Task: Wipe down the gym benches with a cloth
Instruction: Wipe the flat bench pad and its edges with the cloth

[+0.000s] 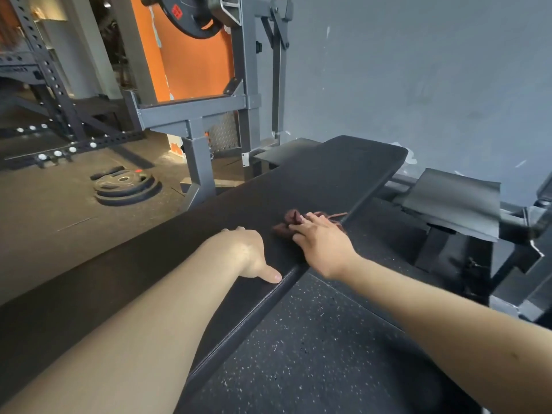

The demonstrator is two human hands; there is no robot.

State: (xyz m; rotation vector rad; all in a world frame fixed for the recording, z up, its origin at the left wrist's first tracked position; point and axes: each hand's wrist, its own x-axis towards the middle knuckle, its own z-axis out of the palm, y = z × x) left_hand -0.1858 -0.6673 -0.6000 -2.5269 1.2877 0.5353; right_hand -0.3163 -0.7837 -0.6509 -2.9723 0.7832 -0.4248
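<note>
Grey-walled gym, speckled rubber floor, and across it the long black padded bench [313, 186] runs from near left away to the upper right, its far end close to the wall.

I see the small crumpled reddish-brown cloth [288, 222] lying on the bench's top near the right-hand edge, roughly midway along the pad. My right hand [322, 243] lies on it, palm down with fingers laid forward over the fabric, pressing rather than pinching; a frayed strand trails out past the fingertips toward the edge. How much cloth sits under the palm I can't quite make out.

My left hand [254, 255] rests just nearer along the pad, curled loosely, thumb pointing at the seam along the edge, holding nothing and seemingly bracing.

So the right hand is the working one, and the bench's long axis leads away from it up-right: I judge the next stroke should run along that line toward the far end.

Beyond, black weight plates [125, 186] lie stacked on the floor beside a grey steel rack frame [197, 115].
</note>
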